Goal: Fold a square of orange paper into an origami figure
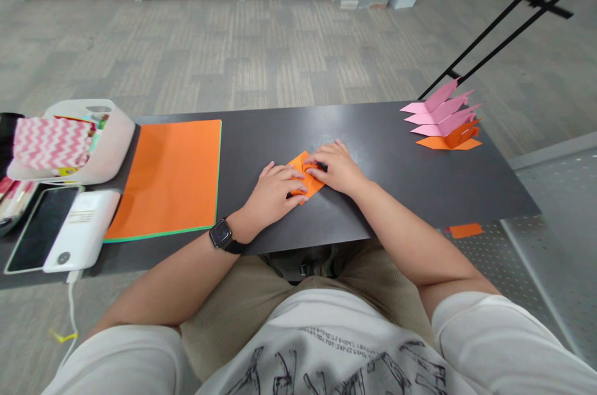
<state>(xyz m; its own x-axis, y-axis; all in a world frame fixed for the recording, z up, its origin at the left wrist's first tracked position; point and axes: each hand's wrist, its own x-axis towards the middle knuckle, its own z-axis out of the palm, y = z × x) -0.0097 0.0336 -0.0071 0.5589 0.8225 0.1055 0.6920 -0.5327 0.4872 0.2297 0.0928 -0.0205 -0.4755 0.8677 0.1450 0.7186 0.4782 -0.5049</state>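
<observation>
A small folded orange paper [300, 166] lies on the dark table [392, 158] in front of me. My left hand [274, 193], with a black watch on its wrist, lies on the paper's left part with fingers curled down onto it. My right hand [336, 168] presses on the paper's right part, fingers bent over a fold. Both hands pin the paper to the table.
A stack of orange sheets [170, 177] lies to the left. Further left stand a white tray [114, 146] with a pink zigzag pouch [51, 143], a phone [41, 227] and a white power bank [84, 230]. Folded pink and orange pieces [443, 121] sit far right. An orange scrap [465, 231] lies on the floor.
</observation>
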